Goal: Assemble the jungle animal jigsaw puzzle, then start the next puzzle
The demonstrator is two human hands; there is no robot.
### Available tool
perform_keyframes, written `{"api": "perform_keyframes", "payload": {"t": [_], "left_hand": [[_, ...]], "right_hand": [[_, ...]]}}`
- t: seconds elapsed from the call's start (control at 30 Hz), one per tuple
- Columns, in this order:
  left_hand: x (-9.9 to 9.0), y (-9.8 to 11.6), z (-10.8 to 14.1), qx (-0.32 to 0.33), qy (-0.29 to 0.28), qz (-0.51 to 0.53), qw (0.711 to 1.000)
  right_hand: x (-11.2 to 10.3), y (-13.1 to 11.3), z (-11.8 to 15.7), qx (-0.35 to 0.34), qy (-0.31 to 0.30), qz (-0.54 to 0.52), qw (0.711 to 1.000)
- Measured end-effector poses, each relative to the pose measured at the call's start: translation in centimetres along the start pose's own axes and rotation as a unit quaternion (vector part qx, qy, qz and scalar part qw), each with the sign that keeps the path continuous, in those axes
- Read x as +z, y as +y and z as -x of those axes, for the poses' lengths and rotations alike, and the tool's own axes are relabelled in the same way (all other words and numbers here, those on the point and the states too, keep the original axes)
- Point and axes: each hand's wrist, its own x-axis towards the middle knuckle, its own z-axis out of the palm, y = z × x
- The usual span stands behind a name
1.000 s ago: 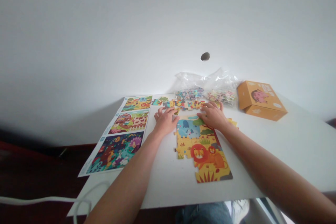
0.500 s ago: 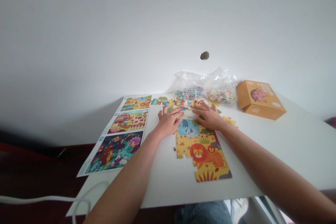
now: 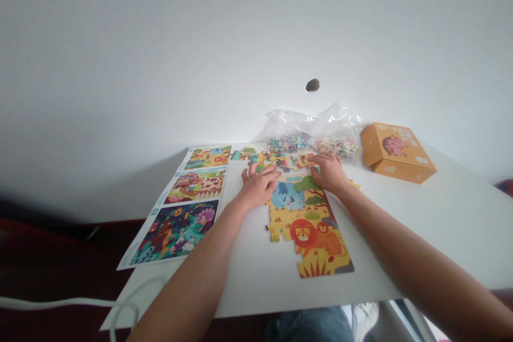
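My left hand (image 3: 257,186) lies at the upper left edge of the partly joined puzzle (image 3: 306,224), fingers spread over its top pieces, and my right hand (image 3: 329,172) is at its upper right corner, fingers bent beside the green tree; I cannot tell whether either grips a piece. The puzzle lies flat on the white table (image 3: 248,278), with loose pieces (image 3: 280,160) just beyond it and the reference sheet (image 3: 192,200) to its left.

The bags (image 3: 335,124) look like glossy, crinkled clear plastic; the box (image 3: 401,152) resembles smooth matt card, and the sheet (image 3: 162,200) smooth paper.
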Motion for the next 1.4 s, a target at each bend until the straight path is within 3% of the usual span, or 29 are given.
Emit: {"api": "perform_keyframes", "payload": {"t": [0.2, 0.4, 0.7, 1.17, 1.23, 1.3, 1.4], "left_hand": [[0.1, 0.3, 0.0, 0.019, -0.004, 0.004, 1.000], [-0.1, 0.5, 0.1, 0.012, -0.010, 0.007, 1.000], [0.1, 0.5, 0.1, 0.013, -0.004, 0.008, 1.000], [-0.1, 0.5, 0.2, 0.007, 0.007, 0.007, 1.000], [-0.2, 0.6, 0.2, -0.006, 0.020, 0.007, 1.000], [-0.3, 0.5, 0.2, -0.024, 0.037, 0.005, 0.999], [-0.3, 0.4, 0.1, -0.058, 0.062, 0.001, 0.996]], "right_hand": [[0.5, -0.2, 0.2, -0.013, -0.073, 0.007, 0.997], [0.6, 0.4, -0.2, 0.061, -0.018, 0.003, 0.998], [1.6, 1.4, -1.1, 0.064, -0.021, -0.017, 0.998], [0.7, 0.9, -0.8, 0.062, -0.002, 0.006, 0.998], [0.6, 0.7, -0.8, 0.041, -0.004, 0.001, 0.999], [0.6, 0.3, -0.7, -0.024, -0.027, -0.018, 0.999], [0.6, -0.5, -0.4, -0.119, -0.104, -0.039, 0.987]]}}
